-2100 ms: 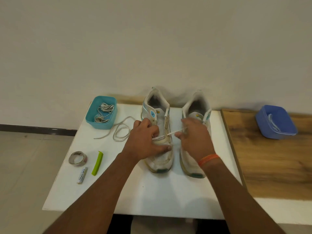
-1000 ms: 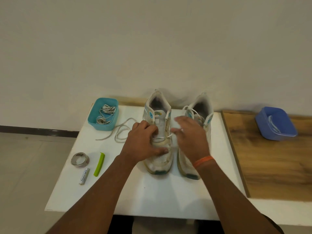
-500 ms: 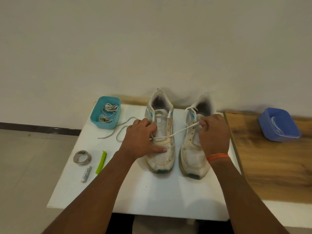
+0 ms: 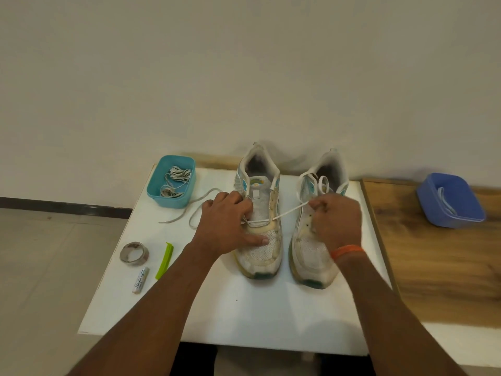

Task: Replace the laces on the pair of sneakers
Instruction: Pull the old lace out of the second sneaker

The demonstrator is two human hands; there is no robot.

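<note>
Two worn white sneakers stand side by side on the white table [image 4: 244, 308], toes toward me. My left hand [image 4: 226, 226] rests on the left sneaker [image 4: 260, 213], thumb across its toe mesh, fingers curled at the lowest eyelets. A white lace [image 4: 288, 212] runs taut from those eyelets to my right hand [image 4: 336, 221], which pinches it above the right sneaker [image 4: 311, 253]. The right sneaker has a white lace looped near its collar. A loose grey lace [image 4: 189, 210] lies on the table left of the shoes.
A teal tub [image 4: 170, 181] with bundled laces sits at the table's back left. A tape roll [image 4: 134, 253], a green clip [image 4: 164, 264] and a small battery [image 4: 140, 280] lie at the left. A blue tub [image 4: 450, 200] with a lace stands on the wooden surface [image 4: 433, 267] to the right.
My right hand reached to the left sneaker's eyelets, took the white lace and drew it out taut to the right. My left hand stayed on the left sneaker.
</note>
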